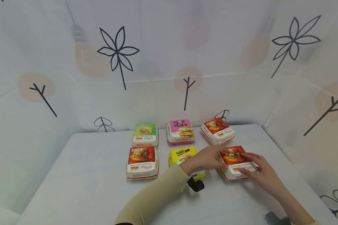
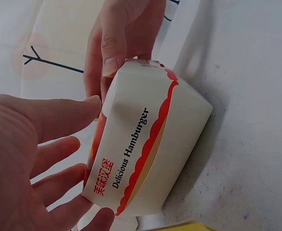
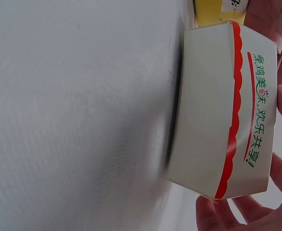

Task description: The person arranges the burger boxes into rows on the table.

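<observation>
A red-topped hamburger box [image 1: 233,156] lies at the right of the front row, with both hands over it. My left hand [image 1: 209,157] is at its left side. In the left wrist view, the left hand [image 2: 40,144] has loosely spread fingers along the box edge, and its thumb reaches across towards the other hand. From the right, my right hand [image 1: 263,175] rests its fingers on the box top near the right edge, thumb at the front. In the right wrist view, the box [image 3: 218,110] shows a white side with a red wavy band; part of the right hand [image 3: 256,211] is hidden behind it.
Left of the hands stands a yellow box [image 1: 183,153], partly covered by my left wrist. Another red-topped box [image 1: 142,162] is further left. Behind are a green box [image 1: 145,134], a pink-topped box [image 1: 181,131] and a red-topped box [image 1: 217,130]. Patterned cloth [image 1: 157,103] encloses the white table [image 1: 93,175].
</observation>
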`<state>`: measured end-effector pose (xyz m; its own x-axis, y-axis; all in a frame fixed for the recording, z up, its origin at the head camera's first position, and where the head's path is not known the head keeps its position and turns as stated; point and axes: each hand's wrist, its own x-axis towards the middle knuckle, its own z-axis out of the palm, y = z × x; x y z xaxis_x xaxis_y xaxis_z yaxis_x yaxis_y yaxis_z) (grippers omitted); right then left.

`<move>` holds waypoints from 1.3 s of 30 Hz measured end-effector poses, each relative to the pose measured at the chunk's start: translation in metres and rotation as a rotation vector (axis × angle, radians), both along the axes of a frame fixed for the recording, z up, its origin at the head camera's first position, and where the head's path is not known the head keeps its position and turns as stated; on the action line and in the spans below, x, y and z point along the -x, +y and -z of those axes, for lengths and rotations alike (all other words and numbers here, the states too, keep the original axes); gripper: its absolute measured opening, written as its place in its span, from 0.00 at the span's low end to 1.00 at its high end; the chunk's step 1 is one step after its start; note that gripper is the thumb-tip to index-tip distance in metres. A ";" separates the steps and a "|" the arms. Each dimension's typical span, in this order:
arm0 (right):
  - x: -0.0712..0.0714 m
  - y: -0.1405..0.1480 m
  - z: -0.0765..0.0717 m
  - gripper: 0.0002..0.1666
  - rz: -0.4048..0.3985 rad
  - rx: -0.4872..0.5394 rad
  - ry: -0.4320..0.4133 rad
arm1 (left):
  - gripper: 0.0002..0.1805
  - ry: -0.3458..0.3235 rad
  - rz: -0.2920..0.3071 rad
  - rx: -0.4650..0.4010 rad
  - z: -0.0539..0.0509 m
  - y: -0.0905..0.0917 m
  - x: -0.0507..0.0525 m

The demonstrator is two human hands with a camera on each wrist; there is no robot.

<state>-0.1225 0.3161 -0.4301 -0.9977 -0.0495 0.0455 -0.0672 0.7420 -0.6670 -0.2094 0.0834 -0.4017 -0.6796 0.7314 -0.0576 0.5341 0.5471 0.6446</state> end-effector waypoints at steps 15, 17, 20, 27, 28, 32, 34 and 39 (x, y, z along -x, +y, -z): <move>-0.002 -0.004 0.001 0.41 0.032 -0.032 0.051 | 0.28 0.067 0.002 0.046 0.002 0.005 0.004; -0.002 -0.005 0.001 0.41 0.032 -0.037 0.060 | 0.28 0.070 -0.003 0.052 0.002 0.005 0.004; -0.002 -0.005 0.000 0.40 0.030 -0.036 0.072 | 0.28 0.068 -0.006 0.049 0.001 0.005 0.004; -0.001 -0.005 -0.003 0.37 0.029 -0.036 0.125 | 0.27 0.103 -0.003 0.048 -0.001 0.005 0.005; -0.001 -0.005 -0.003 0.38 0.031 -0.038 0.126 | 0.27 0.106 -0.002 0.049 -0.001 0.004 0.005; -0.002 -0.004 -0.003 0.38 0.029 -0.037 0.105 | 0.28 0.114 -0.010 0.049 -0.002 0.006 0.009; -0.002 -0.004 -0.003 0.39 0.024 -0.032 0.086 | 0.28 0.123 -0.020 0.047 -0.004 0.007 0.012; -0.002 -0.005 -0.002 0.40 0.023 -0.022 0.060 | 0.29 0.151 -0.044 0.091 -0.008 0.013 0.021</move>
